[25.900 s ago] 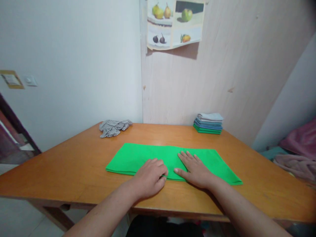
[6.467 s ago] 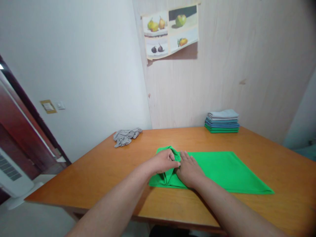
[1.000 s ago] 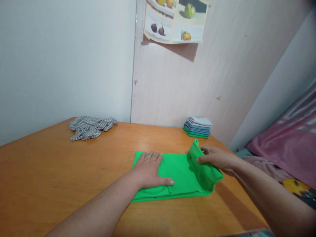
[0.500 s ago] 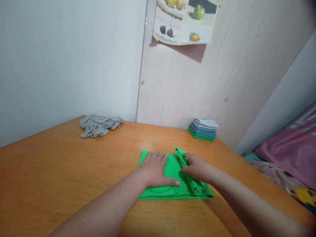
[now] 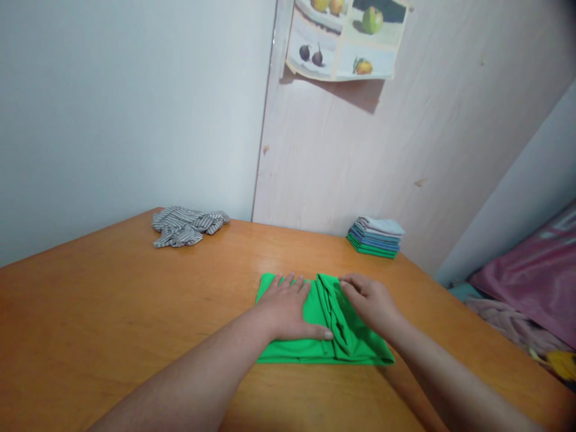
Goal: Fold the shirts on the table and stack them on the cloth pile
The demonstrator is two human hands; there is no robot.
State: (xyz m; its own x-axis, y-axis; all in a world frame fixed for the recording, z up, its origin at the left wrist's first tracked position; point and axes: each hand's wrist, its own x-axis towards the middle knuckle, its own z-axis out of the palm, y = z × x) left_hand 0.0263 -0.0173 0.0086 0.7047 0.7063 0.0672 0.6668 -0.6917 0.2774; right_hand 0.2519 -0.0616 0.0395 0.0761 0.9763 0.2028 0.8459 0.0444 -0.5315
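Note:
A bright green cloth (image 5: 317, 312), folded into a rough rectangle, lies in front of me with a bunched ridge of fabric across its right half. My left hand (image 5: 288, 309) rests flat on the left part, fingers spread and thumb pointing right toward the ridge. At the far right edge, my right hand (image 5: 371, 300) has its fingers curled and pinches the cloth by its upper right corner. The exact grip of those fingertips is partly hidden.
A crumpled striped grey-and-white cloth (image 5: 186, 226) lies at the table's back left. A neat stack of folded cloths (image 5: 377, 237), grey, blue and green, stands at the back right corner. The wooden table (image 5: 135, 312) meets the wall behind. Pink fabric (image 5: 531, 270) sits beyond the right edge.
The bunched ridge of green cloth has shifted left and spread, and its right half now lies flatter. My right hand has moved slightly right to the far corner. My left hand stays pressed down.

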